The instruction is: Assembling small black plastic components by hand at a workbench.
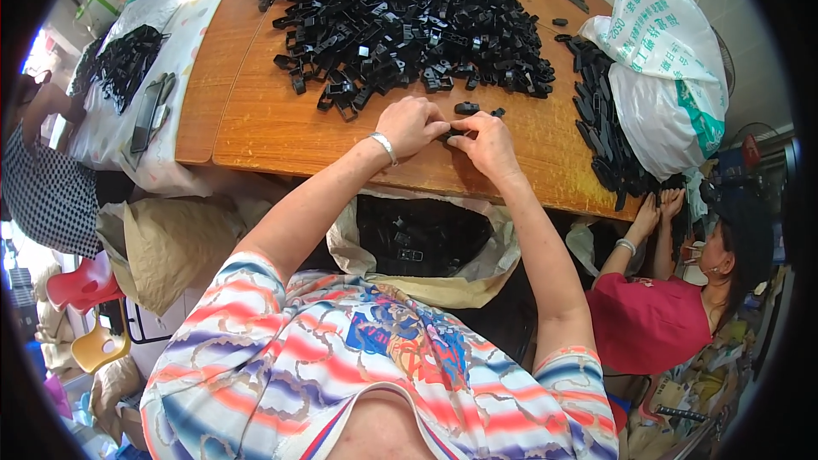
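Observation:
My left hand [411, 126] and my right hand [488, 145] meet above the near edge of a brown wooden table [281, 132]. Between their fingertips is a small black plastic piece [454, 131], mostly hidden by the fingers, so its exact shape cannot be made out. Both hands are closed in a pinch on it. Just beyond the fingers lie a loose black plastic piece [466, 108] and a smaller black bit [498, 112]. Farther back spreads a large heap of small black plastic clip-like parts [400, 34].
An open sack [477, 290] holding black parts sits below the table edge. Longer black parts [588, 111] lie at right beside a full white plastic bag [665, 77]. A co-worker in red [652, 324] reaches in there. Another person [51, 187] is at left, near a plastic-covered table [192, 43].

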Tool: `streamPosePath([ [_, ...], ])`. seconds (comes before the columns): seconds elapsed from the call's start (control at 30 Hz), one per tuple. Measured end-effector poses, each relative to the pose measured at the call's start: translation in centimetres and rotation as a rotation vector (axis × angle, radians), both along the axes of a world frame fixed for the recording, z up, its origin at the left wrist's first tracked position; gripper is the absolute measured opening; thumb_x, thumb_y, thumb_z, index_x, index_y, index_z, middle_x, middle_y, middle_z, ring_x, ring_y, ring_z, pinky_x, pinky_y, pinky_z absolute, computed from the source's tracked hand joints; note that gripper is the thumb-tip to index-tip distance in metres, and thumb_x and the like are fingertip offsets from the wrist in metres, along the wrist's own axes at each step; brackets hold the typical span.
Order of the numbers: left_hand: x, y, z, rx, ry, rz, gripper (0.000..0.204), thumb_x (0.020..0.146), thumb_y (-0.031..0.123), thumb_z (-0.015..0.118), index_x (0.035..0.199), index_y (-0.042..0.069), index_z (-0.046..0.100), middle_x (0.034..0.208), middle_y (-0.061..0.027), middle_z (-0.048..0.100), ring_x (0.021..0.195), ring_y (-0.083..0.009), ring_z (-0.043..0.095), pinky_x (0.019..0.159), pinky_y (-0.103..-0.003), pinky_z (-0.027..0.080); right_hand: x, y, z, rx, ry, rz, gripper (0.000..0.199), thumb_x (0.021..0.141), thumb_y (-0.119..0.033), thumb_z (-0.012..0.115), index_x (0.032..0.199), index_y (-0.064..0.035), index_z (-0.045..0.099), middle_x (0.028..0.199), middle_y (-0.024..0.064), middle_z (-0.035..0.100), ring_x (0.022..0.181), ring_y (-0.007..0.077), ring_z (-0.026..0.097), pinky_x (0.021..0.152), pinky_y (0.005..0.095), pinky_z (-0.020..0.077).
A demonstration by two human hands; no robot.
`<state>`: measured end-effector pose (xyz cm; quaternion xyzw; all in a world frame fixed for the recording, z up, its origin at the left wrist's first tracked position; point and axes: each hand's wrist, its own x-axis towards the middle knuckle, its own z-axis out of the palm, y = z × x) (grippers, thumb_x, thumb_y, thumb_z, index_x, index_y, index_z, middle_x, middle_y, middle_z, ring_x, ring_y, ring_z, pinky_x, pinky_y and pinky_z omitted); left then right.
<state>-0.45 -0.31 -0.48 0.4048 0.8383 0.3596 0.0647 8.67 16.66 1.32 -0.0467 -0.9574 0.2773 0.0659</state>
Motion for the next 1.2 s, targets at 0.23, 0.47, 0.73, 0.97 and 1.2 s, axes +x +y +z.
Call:
streamPosePath([
  [0.23, -0.3, 1.1, 0.8, -0.094, -0.027, 0.079, 0.021, 0.083, 0.032, 0.069, 0.088, 0.012, 0.074, 0.09, -0.011, 0.072, 0.095, -0.0314, 0.065, 0.083, -0.045, 0.051, -0.9, 0.8, -0.7, -0.259, -0.077, -0.03, 0.032, 0.07, -0.015, 0.084, 0.096, 0.0001, 0.072, 0.093, 0.0181, 0.072, 0.086, 0.0296, 0.07, 0.078, 0.0371, 0.0544],
  [0.47, -0.6, -1.2, 0.2, 0.027, -0.122, -0.138, 0.024, 0.084, 0.031, 0.071, 0.09, 0.008, 0.071, 0.094, -0.0121, 0.067, 0.09, -0.0323, 0.064, 0.08, -0.043, 0.051, 5.8, -2.1, 0.9, 0.113, -0.108, 0.148, 0.032, 0.071, -0.018, 0.082, 0.099, -0.0054, 0.073, 0.094, 0.0157, 0.067, 0.087, 0.0319, 0.066, 0.077, 0.0408, 0.0528],
  [0.73, -4.3, 2.0, 1.9, -0.312, 0.559, 0.032, 0.02, 0.085, 0.008, 0.06, 0.104, 0.007, 0.063, 0.107, -0.0143, 0.059, 0.099, -0.03, 0.063, 0.08, -0.037, 0.058, 2.4, 0.4, 1.5, 0.211, 0.137, -0.027, 0.014, 0.082, -0.012, 0.067, 0.095, -0.0075, 0.07, 0.097, 0.0167, 0.061, 0.09, 0.0369, 0.065, 0.078, 0.0463, 0.053],
  [0.97, -4.8, 2.5, 2.2, -0.252, 0.742, -0.084, 0.016, 0.081, 0.008, 0.062, 0.097, 0.007, 0.06, 0.1, -0.0103, 0.06, 0.096, -0.0262, 0.06, 0.076, -0.034, 0.055, -2.6, 2.0, -0.7, 0.344, 0.171, -0.057, 0.019, 0.084, -0.009, 0.069, 0.102, -0.0071, 0.07, 0.102, 0.0155, 0.062, 0.089, 0.0372, 0.066, 0.076, 0.0459, 0.0532],
  [1.2, -3.0, 1.9, 1.6, -0.174, 0.726, -0.121, 0.017, 0.079, 0.011, 0.066, 0.095, 0.009, 0.061, 0.093, -0.007, 0.062, 0.091, -0.025, 0.059, 0.074, -0.035, 0.052, 1.0, 0.5, 0.1, 0.081, 0.097, -0.028, 0.018, 0.086, -0.011, 0.068, 0.103, -0.0044, 0.071, 0.095, 0.0178, 0.065, 0.088, 0.0358, 0.065, 0.077, 0.0428, 0.0523],
])
